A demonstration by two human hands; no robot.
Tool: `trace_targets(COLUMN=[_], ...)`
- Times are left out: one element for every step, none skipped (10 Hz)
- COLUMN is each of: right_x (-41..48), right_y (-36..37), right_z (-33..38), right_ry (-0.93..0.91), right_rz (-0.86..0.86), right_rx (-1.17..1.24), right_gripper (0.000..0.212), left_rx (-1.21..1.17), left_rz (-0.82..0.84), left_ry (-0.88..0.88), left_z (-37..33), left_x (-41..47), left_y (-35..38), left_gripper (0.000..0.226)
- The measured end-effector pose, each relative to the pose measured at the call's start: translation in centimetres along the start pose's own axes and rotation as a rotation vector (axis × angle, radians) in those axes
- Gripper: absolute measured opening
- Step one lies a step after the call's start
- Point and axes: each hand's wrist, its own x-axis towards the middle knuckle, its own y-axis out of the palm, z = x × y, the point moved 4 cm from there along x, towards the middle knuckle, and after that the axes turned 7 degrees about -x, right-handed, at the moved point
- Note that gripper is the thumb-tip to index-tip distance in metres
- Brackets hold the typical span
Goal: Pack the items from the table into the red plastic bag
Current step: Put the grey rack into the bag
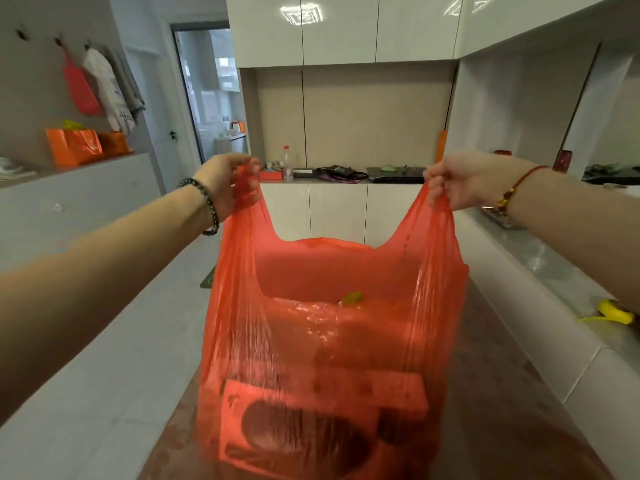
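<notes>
Nothing written can be read here, neither word, brand nor number. The white cloth [110,90] hanging at the far left carries a dark print near its lower edge, too blurred to make out. The box [263,407] seen through the red plastic bag [346,268] shows a dark printed shape and faint marks, none legible.

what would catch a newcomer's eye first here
The red plastic bag fills the centre, held up and stretched open between the left hand and the right hand, each gripping one handle. Through its thin plastic a flat box shows at the bottom. Off to the left, an orange gift bag stands on a ledge.
</notes>
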Motion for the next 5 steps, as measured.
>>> trace_targets(right_x=[1.3,2.3,1.9,0.5,-2.3], right_y=[-0.2,-0.6,-1.1,-1.1,-1.2], right_z=[1.8,1.7,0.4,-0.7,-0.7], right_ry=[-0.081,-0.141,-0.144,-0.147,-0.168], right_rz=[-0.035,-0.077,-0.065,-0.012,-0.050], right_rx=[0.071,0.066,-0.020,-0.226,-0.524], right_gripper=[0.037,0.036,0.029,0.018,0.012], left_rx=[-0.008,-0.016,0.015,-0.032,0.016], left_rz=[0.038,0.070,0.097,0.085,0.103], left_ry=[0.031,0.066,0.033,0.030,0.049], left_z=[-1.8,-1.7,0.4,1.9,2.6], left_x=[1.1,1.7,2.0,1.9,0.8], left_y=[0.9,1.4,0.8,-0.2,-1.0], left_gripper=[0.020,0.012,0.008,0.006,0.012])
